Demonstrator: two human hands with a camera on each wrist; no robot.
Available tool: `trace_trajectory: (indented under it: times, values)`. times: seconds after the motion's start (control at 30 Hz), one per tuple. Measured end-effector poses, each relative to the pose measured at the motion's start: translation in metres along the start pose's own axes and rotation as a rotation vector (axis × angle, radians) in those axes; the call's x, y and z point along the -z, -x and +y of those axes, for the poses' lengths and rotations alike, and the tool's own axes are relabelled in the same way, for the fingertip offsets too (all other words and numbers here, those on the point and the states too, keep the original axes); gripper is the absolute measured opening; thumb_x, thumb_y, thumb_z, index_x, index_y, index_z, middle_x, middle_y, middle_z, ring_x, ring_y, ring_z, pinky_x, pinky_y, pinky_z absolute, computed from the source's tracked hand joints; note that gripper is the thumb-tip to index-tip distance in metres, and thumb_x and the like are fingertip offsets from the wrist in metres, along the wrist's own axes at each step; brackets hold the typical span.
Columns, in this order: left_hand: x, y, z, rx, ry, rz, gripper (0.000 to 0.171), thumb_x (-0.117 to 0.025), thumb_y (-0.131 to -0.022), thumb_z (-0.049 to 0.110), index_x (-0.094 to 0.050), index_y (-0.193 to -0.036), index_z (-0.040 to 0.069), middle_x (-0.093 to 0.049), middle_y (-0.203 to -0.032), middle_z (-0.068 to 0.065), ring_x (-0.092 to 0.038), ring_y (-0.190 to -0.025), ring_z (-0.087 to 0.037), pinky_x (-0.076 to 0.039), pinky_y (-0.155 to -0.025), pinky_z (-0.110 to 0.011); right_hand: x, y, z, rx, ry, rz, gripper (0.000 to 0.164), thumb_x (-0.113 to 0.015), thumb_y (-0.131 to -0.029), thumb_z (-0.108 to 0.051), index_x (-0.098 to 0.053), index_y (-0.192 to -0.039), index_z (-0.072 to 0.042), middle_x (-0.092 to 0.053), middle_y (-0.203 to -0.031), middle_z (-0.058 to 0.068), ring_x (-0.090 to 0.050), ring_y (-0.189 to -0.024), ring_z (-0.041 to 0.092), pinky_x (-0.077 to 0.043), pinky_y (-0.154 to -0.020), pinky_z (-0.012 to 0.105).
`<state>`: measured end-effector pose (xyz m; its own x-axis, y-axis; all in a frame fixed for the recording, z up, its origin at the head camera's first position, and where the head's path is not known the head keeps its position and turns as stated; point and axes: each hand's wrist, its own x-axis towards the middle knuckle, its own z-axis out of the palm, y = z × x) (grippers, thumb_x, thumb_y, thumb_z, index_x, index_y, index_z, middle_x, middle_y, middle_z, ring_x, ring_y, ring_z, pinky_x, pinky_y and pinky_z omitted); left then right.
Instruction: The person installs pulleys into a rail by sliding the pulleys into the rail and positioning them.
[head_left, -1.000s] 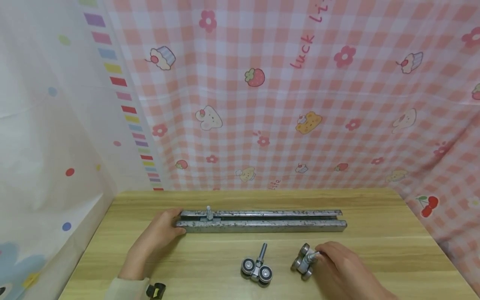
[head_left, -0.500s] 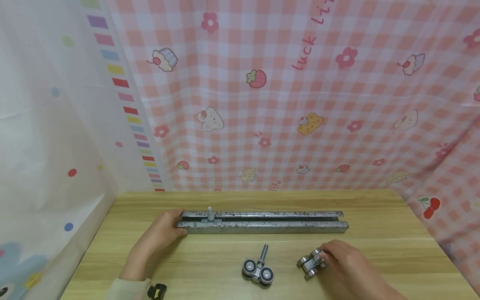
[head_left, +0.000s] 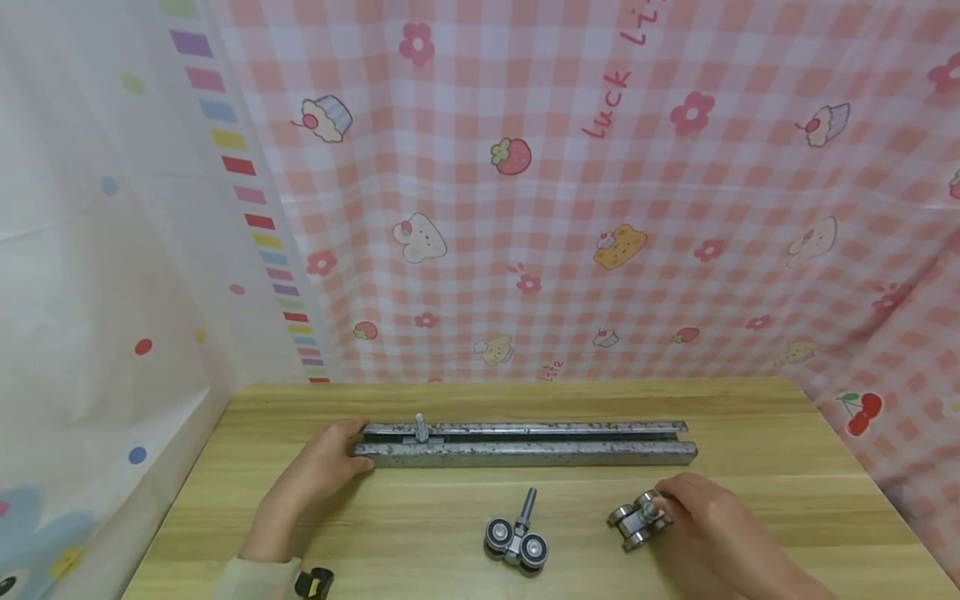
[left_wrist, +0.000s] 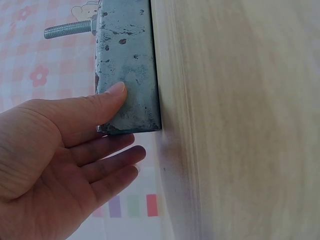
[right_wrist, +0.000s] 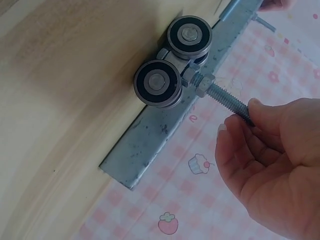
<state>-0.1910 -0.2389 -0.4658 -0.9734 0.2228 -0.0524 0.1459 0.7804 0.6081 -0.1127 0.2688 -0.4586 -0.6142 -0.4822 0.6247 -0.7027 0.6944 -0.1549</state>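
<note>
A scuffed steel channel track [head_left: 525, 454] lies slot-up along the table. My left hand [head_left: 322, 458] holds its left end, thumb on the front face [left_wrist: 125, 100] and fingers around the end. Near that end, a trolley's threaded bolt [head_left: 421, 427] sticks up out of the slot. My right hand [head_left: 708, 517] pinches the bolt tip of a wheeled roller trolley [head_left: 639, 522], wheels down, in front of the track's right end. The right wrist view shows this trolley's black-and-steel wheels [right_wrist: 157, 81] and the nut [right_wrist: 204, 85] on its bolt. Another roller trolley [head_left: 516, 545] lies between the hands, bolt pointing away.
The wood-grain table [head_left: 420, 517] is backed by a pink checked cloth [head_left: 562, 317], with a white dotted cloth [head_left: 112, 292] at the left. A black strap piece [head_left: 313, 582] sits by the left sleeve.
My right hand has moved a little right with its trolley. The trolley has turned so that its bolt points more upward. The left hand and track stay put.
</note>
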Motion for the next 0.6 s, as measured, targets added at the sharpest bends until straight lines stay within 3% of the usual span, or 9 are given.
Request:
trace_trajectory:
  times: [0.13,0.23,0.3,0.33,0.43,0.53,0.6]
  values:
    - [0.000,0.001,0.001,0.016,0.011,-0.011,0.063,-0.078,-0.093,0.002,-0.049,-0.146,-0.015,-0.053,-0.145,-0.035,-0.051,-0.136,-0.049,-0.047,-0.109,-0.060,0.003,0.001,0.002,-0.012,0.008,-0.004,0.056,-0.035,-0.112,-0.045,-0.072,-0.094,-0.007,-0.069,-0.088,-0.010,-0.066,-0.079,0.006,-0.054,-0.072,0.015]
    - [0.001,0.001,0.001,0.016,0.011,-0.012,0.063,-0.078,-0.093,0.002,-0.049,-0.146,-0.015,-0.054,-0.145,-0.034,-0.051,-0.136,-0.049,-0.048,-0.109,-0.060,0.007,0.002,0.004,-0.035,0.012,-0.027,0.033,-0.056,-0.110,-0.032,-0.072,-0.095,-0.007,-0.069,-0.089,-0.010,-0.065,-0.080,0.005,-0.053,-0.072,0.015]
    - [0.001,0.001,0.000,0.014,0.011,-0.012,0.063,-0.078,-0.092,0.002,-0.049,-0.146,-0.015,-0.054,-0.145,-0.034,-0.052,-0.136,-0.049,-0.048,-0.109,-0.059,0.008,0.003,0.006,-0.058,0.020,-0.047,0.009,-0.073,-0.100,-0.016,-0.072,-0.096,-0.008,-0.069,-0.090,-0.010,-0.064,-0.080,0.003,-0.053,-0.071,0.014]
    - [0.001,0.001,0.000,0.014,0.009,-0.011,0.063,-0.078,-0.092,0.002,-0.049,-0.146,-0.015,-0.054,-0.145,-0.034,-0.052,-0.136,-0.049,-0.048,-0.109,-0.060,0.009,0.003,0.007,-0.069,0.026,-0.055,0.008,-0.080,-0.092,-0.008,-0.073,-0.096,-0.008,-0.069,-0.090,-0.010,-0.064,-0.081,0.003,-0.052,-0.071,0.014]
    - [0.001,0.000,0.000,0.015,0.010,-0.011,0.063,-0.078,-0.092,0.002,-0.049,-0.146,-0.015,-0.054,-0.145,-0.035,-0.052,-0.135,-0.049,-0.048,-0.109,-0.060,0.009,0.005,0.010,-0.091,0.051,-0.062,0.032,-0.088,-0.072,0.008,-0.073,-0.095,-0.009,-0.069,-0.090,-0.009,-0.065,-0.080,0.004,-0.053,-0.070,0.015]
    - [0.000,0.000,-0.001,0.014,0.012,-0.010,0.063,-0.078,-0.092,0.002,-0.049,-0.146,-0.016,-0.054,-0.145,-0.035,-0.052,-0.135,-0.049,-0.047,-0.109,-0.060,0.010,0.006,0.015,-0.100,0.066,-0.054,0.035,-0.088,-0.070,0.009,-0.073,-0.094,-0.010,-0.069,-0.089,-0.009,-0.065,-0.079,0.005,-0.053,-0.069,0.016]
    - [0.000,-0.001,-0.002,0.012,0.013,-0.010,0.063,-0.078,-0.092,0.002,-0.049,-0.145,-0.016,-0.054,-0.145,-0.035,-0.052,-0.135,-0.049,-0.047,-0.110,-0.060,0.010,0.007,0.018,-0.096,0.071,-0.044,0.030,-0.087,-0.074,0.007,-0.072,-0.094,-0.009,-0.068,-0.087,-0.008,-0.064,-0.078,0.006,-0.052,-0.068,0.017]
